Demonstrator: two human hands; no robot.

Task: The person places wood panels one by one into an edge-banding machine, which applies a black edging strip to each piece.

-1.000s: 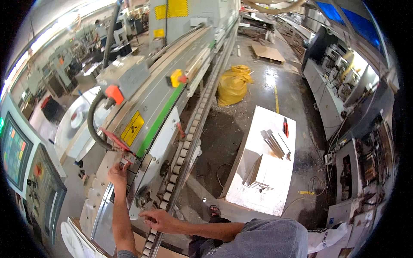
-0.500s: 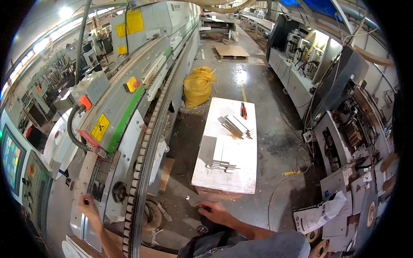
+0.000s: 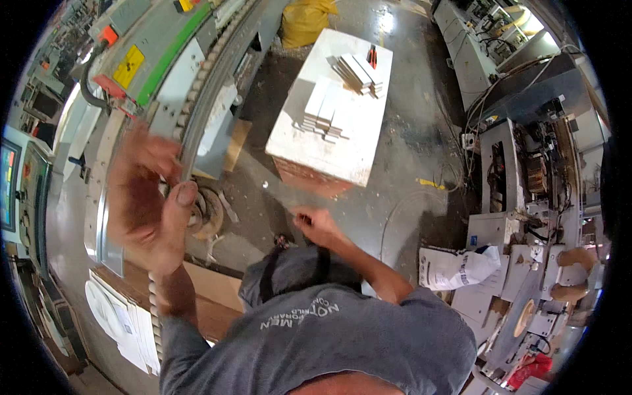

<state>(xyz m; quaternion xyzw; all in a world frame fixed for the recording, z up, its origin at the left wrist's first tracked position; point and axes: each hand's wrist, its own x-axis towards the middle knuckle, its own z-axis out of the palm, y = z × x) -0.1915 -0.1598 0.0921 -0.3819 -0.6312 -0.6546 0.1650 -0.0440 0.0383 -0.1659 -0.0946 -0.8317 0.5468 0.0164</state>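
My left hand [image 3: 148, 197] is raised over the machine's roller edge [image 3: 187, 135], large and close. Its fingers are blurred by motion, the thumb stands apart from them, and I see nothing held. In front of my body is my right hand [image 3: 317, 227], its fingers curled in; whatever they may hold is hidden. Beyond it stands a stack with a white top [image 3: 322, 155], apart from both hands. Narrow white panels [image 3: 322, 102] lie on it in a small pile. Farther back sits a second pile of white strips [image 3: 357, 72], beside a red-and-black hand tool [image 3: 372, 58].
The long machine with a green stripe [image 3: 174, 56] runs along my left. A yellow sack [image 3: 306, 23] stands by its far part. On the right are machinery [image 3: 503, 174], a white printed bag [image 3: 457, 266] and cables on the floor. White sheets [image 3: 122, 322] lean at lower left.
The view has tipped downward, bringing more of my body into sight. My left hand has risen from the machine's side toward the camera. My right hand stays in front of me, still curled.
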